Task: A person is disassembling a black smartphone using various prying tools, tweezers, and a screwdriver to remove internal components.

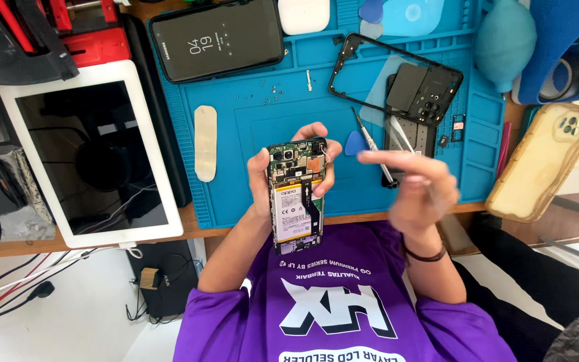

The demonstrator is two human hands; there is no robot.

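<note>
Leftmost, well away from the left hand (pixel 263 184), a white tablet (pixel 92 151) lies flat near the table's (pixel 199 224) front edge, its dark screen up. Between tablet and hand a pale oval strip (pixel 205 143) rests on the blue work mat (pixel 256 114), its length running away from the person. Beyond the left hand, at the mat's far edge, a dark phone (pixel 217 39) lies face up.

The left hand is clamped on an opened phone (pixel 297 196), thumb along one long side, fingertips curled over the other. It is held up over the mat's near edge, back cover off, with battery and circuit board showing. Its long axis runs almost straight away from the person, camera end farthest, bottom end toward the purple shirt (pixel 343 302).

Just beside it the right hand (pixel 413 184) hovers, blurred, index finger stretched toward the phone's top, holding nothing I can make out. Past that hand lie a blue pick (pixel 354 143), a screwdriver (pixel 372 144) and a black phone frame (pixel 397 77). Farther out sits a yellowed phone case (pixel 544 161). Open mat remains beyond the left hand.
</note>
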